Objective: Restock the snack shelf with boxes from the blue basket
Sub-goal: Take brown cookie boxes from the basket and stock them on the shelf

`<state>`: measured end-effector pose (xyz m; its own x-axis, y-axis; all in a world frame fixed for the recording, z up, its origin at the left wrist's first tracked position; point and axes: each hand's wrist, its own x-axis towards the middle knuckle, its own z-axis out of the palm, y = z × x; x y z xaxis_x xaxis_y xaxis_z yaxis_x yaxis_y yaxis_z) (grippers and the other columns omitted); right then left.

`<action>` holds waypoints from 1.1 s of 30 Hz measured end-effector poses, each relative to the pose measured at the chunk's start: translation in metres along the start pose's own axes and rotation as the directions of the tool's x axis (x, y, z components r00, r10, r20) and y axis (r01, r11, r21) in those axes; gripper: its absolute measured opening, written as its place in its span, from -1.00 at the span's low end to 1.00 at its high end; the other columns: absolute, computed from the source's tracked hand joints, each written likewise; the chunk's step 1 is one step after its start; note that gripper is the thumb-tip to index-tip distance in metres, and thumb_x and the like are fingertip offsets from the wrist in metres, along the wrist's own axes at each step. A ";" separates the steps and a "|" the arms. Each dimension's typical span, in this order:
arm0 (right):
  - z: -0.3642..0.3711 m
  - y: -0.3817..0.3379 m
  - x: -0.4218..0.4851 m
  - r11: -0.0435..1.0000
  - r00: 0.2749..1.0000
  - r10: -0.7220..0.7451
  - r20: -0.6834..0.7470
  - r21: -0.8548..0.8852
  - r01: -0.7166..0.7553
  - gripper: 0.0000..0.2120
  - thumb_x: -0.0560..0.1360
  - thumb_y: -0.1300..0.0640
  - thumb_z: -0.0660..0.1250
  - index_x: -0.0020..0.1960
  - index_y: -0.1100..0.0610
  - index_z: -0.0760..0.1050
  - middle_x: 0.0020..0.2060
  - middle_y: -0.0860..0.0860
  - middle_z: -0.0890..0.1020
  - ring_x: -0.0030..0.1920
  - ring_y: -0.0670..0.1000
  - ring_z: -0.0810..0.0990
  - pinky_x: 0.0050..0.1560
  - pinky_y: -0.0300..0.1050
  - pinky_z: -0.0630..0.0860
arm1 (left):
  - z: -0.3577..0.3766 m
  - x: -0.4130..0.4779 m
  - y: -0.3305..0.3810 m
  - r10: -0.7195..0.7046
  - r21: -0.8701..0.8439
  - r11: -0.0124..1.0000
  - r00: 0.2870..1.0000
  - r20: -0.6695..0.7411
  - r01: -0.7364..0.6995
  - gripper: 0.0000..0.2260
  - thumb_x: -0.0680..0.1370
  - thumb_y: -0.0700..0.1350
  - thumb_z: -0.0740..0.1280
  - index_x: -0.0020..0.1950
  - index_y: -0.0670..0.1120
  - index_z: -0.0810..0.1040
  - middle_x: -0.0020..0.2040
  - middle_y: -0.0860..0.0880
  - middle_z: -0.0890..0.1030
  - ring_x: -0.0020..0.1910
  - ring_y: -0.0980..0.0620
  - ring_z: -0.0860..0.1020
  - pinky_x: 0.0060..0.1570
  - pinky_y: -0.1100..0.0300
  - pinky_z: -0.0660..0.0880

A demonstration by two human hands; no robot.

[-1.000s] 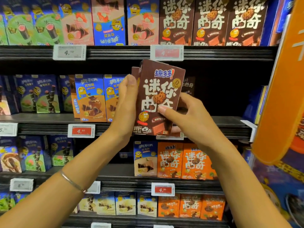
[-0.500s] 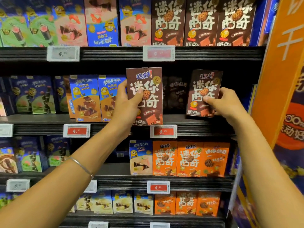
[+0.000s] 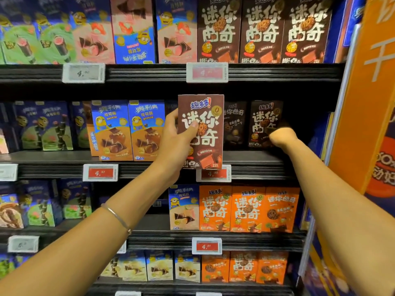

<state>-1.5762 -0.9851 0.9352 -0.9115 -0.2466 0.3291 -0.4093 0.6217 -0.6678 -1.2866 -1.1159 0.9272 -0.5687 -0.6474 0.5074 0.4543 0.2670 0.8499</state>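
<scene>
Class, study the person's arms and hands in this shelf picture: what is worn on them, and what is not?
The left hand and right hand are ungloved. No sleeves show on either forearm. A thin silver-coloured bangle circles the left wrist; the right wrist shows nothing worn. The right hand is partly in shadow, so rings there cannot be judged.

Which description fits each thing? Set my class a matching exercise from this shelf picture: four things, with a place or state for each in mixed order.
Things
1 front brown box
2 right hand
3 upper orange boxes
4 bracelet

Descriptions
A on the left wrist
B standing one level below both hands
C gripped by the left hand
D far back in the shade, at a shaded brown box

Pairs: 1-C, 2-D, 3-B, 4-A
</scene>
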 end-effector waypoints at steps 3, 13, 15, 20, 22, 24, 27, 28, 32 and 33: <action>-0.001 0.001 0.014 0.999 0.994 -0.020 0.103 0.046 0.015 -0.42 0.56 0.28 0.36 0.53 0.28 0.28 0.46 0.26 0.39 0.45 0.26 0.38 0.41 0.06 0.34 | -0.002 -0.001 -0.002 -0.009 0.007 1.000 1.000 0.012 0.009 -0.61 0.71 -0.14 0.33 0.53 -0.04 0.37 0.22 0.00 0.66 -0.02 0.18 0.74 -0.23 0.31 0.63; 0.019 0.007 0.034 0.951 0.989 -0.147 0.027 0.278 0.134 -0.39 0.64 0.06 0.31 0.60 0.20 0.18 0.56 0.19 0.28 0.54 0.22 0.28 0.52 0.15 0.25 | -0.005 0.000 -0.004 -0.016 -0.013 1.000 1.000 -0.002 0.016 -0.60 0.71 -0.13 0.34 0.53 -0.03 0.37 0.24 -0.02 0.66 -0.03 0.18 0.74 -0.22 0.31 0.63; 0.021 0.007 0.035 0.948 0.990 -0.138 0.027 0.293 0.124 -0.38 0.63 0.05 0.33 0.60 0.18 0.19 0.56 0.18 0.29 0.53 0.22 0.29 0.51 0.15 0.27 | -0.005 0.000 -0.004 -0.025 -0.026 0.999 1.000 -0.013 0.025 -0.60 0.71 -0.13 0.34 0.53 -0.02 0.37 0.26 -0.04 0.66 -0.02 0.16 0.74 -0.21 0.30 0.63; 0.021 0.007 0.032 0.950 0.993 -0.115 0.019 0.296 0.105 -0.35 0.63 0.04 0.34 0.61 0.17 0.17 0.57 0.17 0.26 0.54 0.21 0.26 0.53 0.12 0.23 | -0.003 0.002 -0.004 -0.034 -0.044 0.999 0.999 -0.022 0.033 -0.60 0.71 -0.12 0.35 0.53 -0.02 0.37 0.22 -0.01 0.66 -0.04 0.16 0.74 -0.23 0.30 0.63; 0.016 0.005 0.028 0.959 0.994 -0.089 0.057 0.276 0.070 -0.36 0.63 0.03 0.32 0.61 0.20 0.17 0.56 0.19 0.26 0.54 0.22 0.27 0.53 0.12 0.23 | -0.003 0.002 -0.004 -0.032 -0.046 0.998 0.999 -0.023 0.031 -0.60 0.71 -0.13 0.35 0.53 -0.03 0.37 0.20 0.02 0.66 -0.05 0.18 0.74 -0.24 0.31 0.63; 0.007 0.001 0.017 0.968 0.997 0.020 0.069 0.246 -0.037 -0.44 0.67 0.09 0.26 0.57 0.30 0.21 0.53 0.26 0.31 0.51 0.26 0.31 0.51 0.10 0.25 | -0.003 0.004 -0.004 -0.029 -0.061 0.998 0.999 -0.024 0.027 -0.61 0.71 -0.13 0.35 0.53 -0.04 0.37 0.18 0.03 0.66 -0.05 0.18 0.74 -0.24 0.31 0.63; -0.006 -0.016 -0.018 0.935 0.978 0.077 -0.194 0.355 -0.003 -0.60 0.57 0.11 0.29 0.33 0.30 0.46 0.27 0.29 0.56 0.25 0.30 0.54 0.29 0.11 0.50 | 0.002 0.006 -0.005 -0.033 -0.108 0.994 0.999 -0.036 0.029 -0.58 0.70 -0.15 0.35 0.55 -0.05 0.35 0.20 -0.01 0.66 -0.08 0.16 0.75 -0.26 0.29 0.63; -0.007 -0.024 -0.036 0.885 0.965 0.041 -0.260 0.458 0.086 -0.63 0.54 0.03 0.31 0.26 0.21 0.49 0.18 0.21 0.60 0.17 0.23 0.59 0.21 0.09 0.55 | 0.005 0.006 -0.007 -0.034 -0.120 0.992 0.999 -0.036 0.029 -0.58 0.70 -0.16 0.35 0.54 -0.05 0.35 0.20 -0.02 0.65 -0.09 0.16 0.75 -0.26 0.29 0.63; -0.007 -0.048 -0.108 0.673 0.942 -0.323 -0.093 0.677 0.297 -0.48 0.44 -0.36 0.29 0.19 0.00 0.52 0.08 -0.08 0.66 0.07 -0.12 0.64 0.02 -0.15 0.56 | 0.025 0.012 -0.011 -0.015 -0.121 0.993 1.000 -0.002 0.015 -0.60 0.71 -0.15 0.35 0.52 -0.04 0.34 0.16 0.01 0.65 -0.10 0.16 0.75 -0.26 0.29 0.63; -0.006 -0.050 -0.117 0.667 0.921 -0.389 -0.025 0.682 0.301 -0.50 0.46 -0.33 0.34 0.23 -0.02 0.51 0.09 -0.11 0.66 0.05 -0.15 0.66 -0.02 -0.20 0.57 | 0.031 0.015 -0.011 -0.005 -0.101 0.995 1.000 -0.002 0.005 -0.60 0.71 -0.13 0.35 0.52 -0.04 0.33 0.16 0.02 0.64 -0.09 0.15 0.75 -0.25 0.29 0.63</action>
<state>-1.4488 -0.9828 0.9341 -0.6789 -0.4502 0.5800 -0.5741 -0.1668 -0.8016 -1.3216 -1.1067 0.9299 -0.5697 -0.6499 0.5030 0.5185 0.1906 0.8336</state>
